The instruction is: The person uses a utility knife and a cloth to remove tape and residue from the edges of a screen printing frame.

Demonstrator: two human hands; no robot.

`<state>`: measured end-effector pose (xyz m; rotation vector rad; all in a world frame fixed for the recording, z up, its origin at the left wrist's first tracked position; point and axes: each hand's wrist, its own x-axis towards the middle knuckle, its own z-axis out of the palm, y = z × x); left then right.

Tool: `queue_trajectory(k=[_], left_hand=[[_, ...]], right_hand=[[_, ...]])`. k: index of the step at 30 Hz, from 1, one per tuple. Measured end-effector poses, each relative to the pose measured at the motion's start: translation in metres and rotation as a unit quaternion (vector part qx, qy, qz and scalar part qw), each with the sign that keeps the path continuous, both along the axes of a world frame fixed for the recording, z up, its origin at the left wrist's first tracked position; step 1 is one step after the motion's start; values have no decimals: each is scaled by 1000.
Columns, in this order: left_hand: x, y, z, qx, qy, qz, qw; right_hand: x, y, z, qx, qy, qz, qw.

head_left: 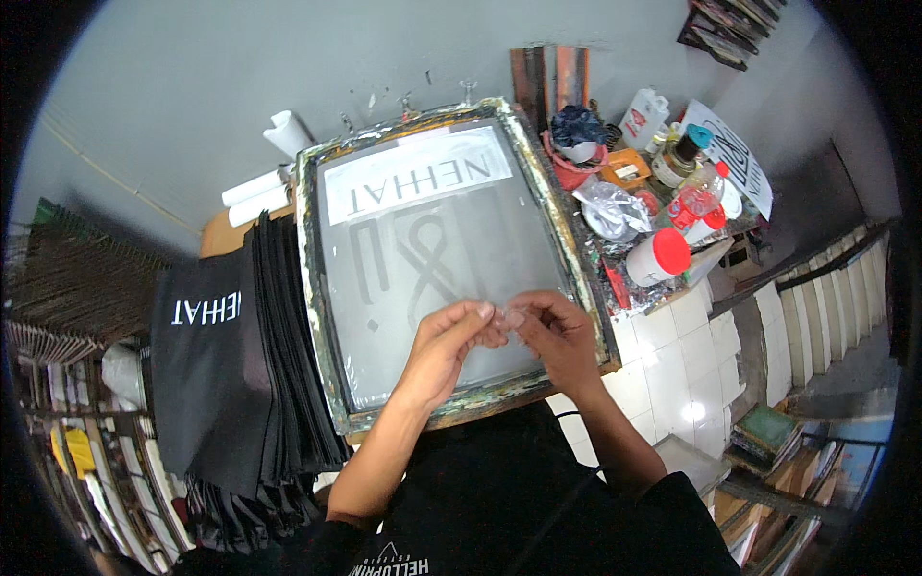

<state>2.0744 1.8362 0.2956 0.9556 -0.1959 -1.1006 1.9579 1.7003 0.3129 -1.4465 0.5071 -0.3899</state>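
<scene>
My left hand (446,348) and my right hand (565,344) meet above the near part of a screen-printing frame (309,240). The fingertips of both are pinched around a small clear strip (504,321) that looks like tape; fingers hide much of it. Below them, the grey mesh (384,331) bears a large ampersand design and faint lettering. A white printed band (423,192) with dark lettering crosses its far end. Paint stains cover the wooden rim, and neither hand seems to touch the mesh.
A stack of black fabric bags (216,355) hangs at the left, beside white paper rolls (257,196). On the right stand a red-lidded jar (659,257), bottles (680,158), an orange tray (626,168) and crumpled plastic (615,211). Shelves (106,470) occupy the lower left.
</scene>
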Motion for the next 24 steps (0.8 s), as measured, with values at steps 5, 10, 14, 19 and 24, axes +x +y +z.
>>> queue_trajectory(k=[5, 10, 14, 19, 24], left_hand=[[-18, 6, -7, -21, 103, -14, 994], [-27, 9, -15, -55, 159, -8, 986], [-29, 10, -17, -67, 175, 20, 982], [-29, 7, -22, -16, 64, 39, 997], [-31, -5, -29, -19, 134, 62, 989]], right_hand=[[-14, 8, -13, 2, -8, 5, 1000], [-16, 13, -4, 5, -27, 36, 999], [-16, 10, -1, -242, -20, 12, 970], [-17, -3, -19, -493, -82, 15, 866], [-22, -8, -24, -497, -113, 9, 860]])
